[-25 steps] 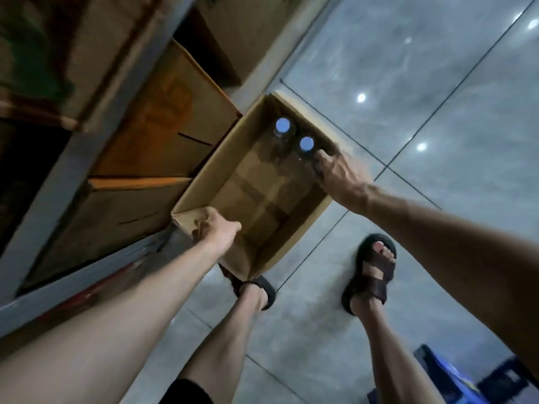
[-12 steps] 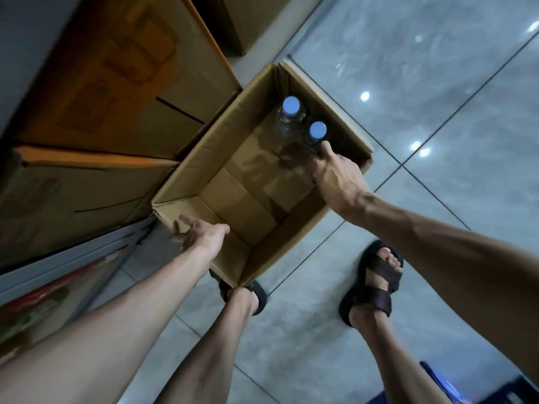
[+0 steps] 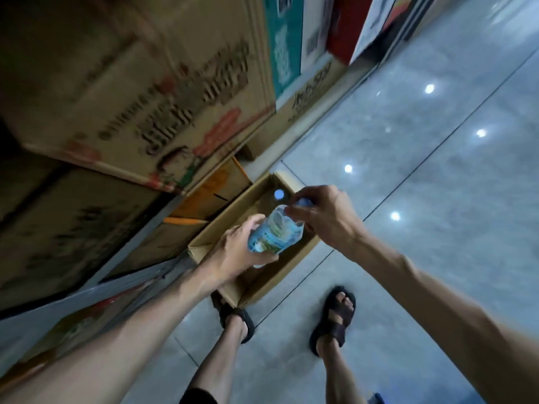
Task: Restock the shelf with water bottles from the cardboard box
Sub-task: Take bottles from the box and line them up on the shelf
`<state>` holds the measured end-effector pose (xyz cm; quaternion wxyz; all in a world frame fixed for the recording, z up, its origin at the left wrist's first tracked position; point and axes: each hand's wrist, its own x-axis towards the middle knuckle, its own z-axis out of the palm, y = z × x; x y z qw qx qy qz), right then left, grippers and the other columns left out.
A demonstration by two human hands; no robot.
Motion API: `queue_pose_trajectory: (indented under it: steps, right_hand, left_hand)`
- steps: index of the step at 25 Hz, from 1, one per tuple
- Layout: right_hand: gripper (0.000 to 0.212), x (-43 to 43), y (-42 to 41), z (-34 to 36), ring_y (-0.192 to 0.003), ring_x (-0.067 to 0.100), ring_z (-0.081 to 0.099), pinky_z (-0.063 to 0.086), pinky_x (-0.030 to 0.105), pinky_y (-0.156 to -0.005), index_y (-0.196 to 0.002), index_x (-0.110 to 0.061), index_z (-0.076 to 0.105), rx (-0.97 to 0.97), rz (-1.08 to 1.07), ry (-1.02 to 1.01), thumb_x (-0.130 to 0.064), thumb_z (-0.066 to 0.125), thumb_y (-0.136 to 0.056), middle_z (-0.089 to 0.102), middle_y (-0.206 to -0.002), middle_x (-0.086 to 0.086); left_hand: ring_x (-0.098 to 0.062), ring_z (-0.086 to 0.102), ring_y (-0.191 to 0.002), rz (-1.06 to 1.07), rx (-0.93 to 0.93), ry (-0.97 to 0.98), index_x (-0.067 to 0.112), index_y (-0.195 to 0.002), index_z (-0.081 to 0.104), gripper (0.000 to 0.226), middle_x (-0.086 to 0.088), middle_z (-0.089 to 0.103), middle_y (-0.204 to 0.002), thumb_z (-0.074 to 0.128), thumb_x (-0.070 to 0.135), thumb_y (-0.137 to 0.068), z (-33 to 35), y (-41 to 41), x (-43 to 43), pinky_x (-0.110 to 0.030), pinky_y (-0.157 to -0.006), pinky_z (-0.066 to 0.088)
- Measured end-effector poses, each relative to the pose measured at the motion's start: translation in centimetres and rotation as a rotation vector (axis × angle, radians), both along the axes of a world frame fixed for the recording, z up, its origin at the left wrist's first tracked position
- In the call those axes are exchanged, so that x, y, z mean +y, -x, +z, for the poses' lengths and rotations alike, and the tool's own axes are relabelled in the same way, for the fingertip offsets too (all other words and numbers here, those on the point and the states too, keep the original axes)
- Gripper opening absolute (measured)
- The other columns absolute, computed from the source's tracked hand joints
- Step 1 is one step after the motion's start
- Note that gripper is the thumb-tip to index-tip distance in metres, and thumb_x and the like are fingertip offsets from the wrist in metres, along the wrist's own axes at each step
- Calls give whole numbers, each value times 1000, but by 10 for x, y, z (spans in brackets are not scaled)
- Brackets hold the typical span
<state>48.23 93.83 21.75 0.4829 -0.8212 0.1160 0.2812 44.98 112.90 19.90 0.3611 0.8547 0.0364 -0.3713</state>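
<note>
Held above the open cardboard box [image 3: 262, 275]: one water bottle [image 3: 274, 233], tilted, blue-green label facing up. Right hand [image 3: 323, 220] clamped on its neck and blue cap, fingers pinched together. Left hand [image 3: 236, 255] cupped under the lower body, fingers curled around it; somewhat blurred.

Down in the box's far corner, a second bottle [image 3: 279, 194], only its pale blue cap showing, just beside the raised bottle's top. Box on the grey tiled floor [image 3: 437, 170], near side hidden behind the left hand and forearm.

Close along the left, stacked printed cartons [image 3: 163, 91] on shelving, overhanging the box's left edge; an orange-edged carton [image 3: 215, 188] touching or just beside the box wall, hard to tell which. Two sandalled feet below: left sandal [image 3: 237, 319] against the box's near corner, right sandal [image 3: 335, 316] well apart on bare tiles.
</note>
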Motion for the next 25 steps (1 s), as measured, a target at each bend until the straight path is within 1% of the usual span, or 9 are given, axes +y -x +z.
queue_pose_trajectory:
  steps: [4, 8, 11, 14, 17, 19, 21, 23, 25]
  right_hand:
    - [10, -11, -42, 170, -41, 1, 47, 39, 20, -47, -79, -12, 74, -63, 73, -35, -21, 71, -76, 57, -53, -8]
    - [7, -20, -49, 307, -39, 5, 45, 36, 20, -42, -75, -18, 74, -112, 89, -154, -25, 75, -77, 55, -45, -12]
    - [22, -15, -37, 409, -42, 5, 48, 37, 21, -43, -89, -12, 70, -193, 101, -226, -29, 79, -77, 58, -54, -7]
    - [31, 0, -17, 490, -53, -5, 56, 43, 13, -46, -104, -10, 61, -201, 115, -333, -20, 78, -80, 62, -76, -6]
    - [20, 19, -2, 539, -74, -1, 67, 50, 10, -58, -100, -18, 63, -162, 221, -390, -19, 75, -83, 72, -83, -12]
    - [21, 40, 4, 561, -89, 10, 71, 56, 18, -73, -103, -15, 67, -153, 319, -429, -15, 74, -83, 76, -93, -4]
    - [27, 67, 4, 573, -92, 15, 72, 58, 32, -84, -103, -14, 69, -187, 390, -405, -16, 78, -79, 76, -97, 2]
    - [29, 95, 0, 578, -92, 19, 73, 57, 42, -89, -99, -13, 71, -201, 444, -381, -20, 82, -73, 76, -96, 5]
    - [28, 119, -7, 577, -90, 18, 73, 58, 43, -85, -94, -13, 73, -213, 499, -342, -22, 84, -69, 77, -92, 4]
  left_hand:
    - [0, 63, -84, -22, -103, 87, 12, -110, 59, 88, 10, 65, -92, 64, 66, -40, 145, -30, -4, -11, -73, 42]
    - [-8, 66, -93, 44, 7, 184, 17, -109, 61, 69, 1, 70, -101, 86, 48, -52, 285, -35, 3, -31, -84, 53]
    - [-17, 69, -98, 144, -70, 280, 17, -109, 63, 67, -2, 73, -104, 88, 40, -51, 386, -21, 7, -38, -87, 55]
    - [-13, 69, -96, 294, -134, 388, 18, -111, 63, 65, 3, 74, -103, 88, 31, -52, 468, 3, 11, -30, -86, 54]
    - [-22, 67, -105, 391, -216, 438, 12, -117, 60, 73, -5, 71, -112, 86, 32, -53, 519, 20, 18, -37, -93, 53]
    - [-22, 67, -103, 451, -238, 471, 13, -116, 61, 62, -5, 71, -111, 87, 23, -60, 543, 30, 30, -40, -93, 51]
    - [-17, 68, -96, 508, -269, 466, 18, -107, 64, 47, -1, 73, -104, 85, 17, -66, 558, 39, 46, -38, -90, 52]
    - [-13, 69, -92, 583, -298, 410, 20, -105, 64, 48, 3, 74, -99, 87, 25, -64, 568, 46, 68, -34, -86, 54]
    - [-12, 68, -92, 670, -308, 374, 19, -110, 61, 52, 4, 72, -101, 87, 29, -66, 568, 53, 89, -29, -82, 54]
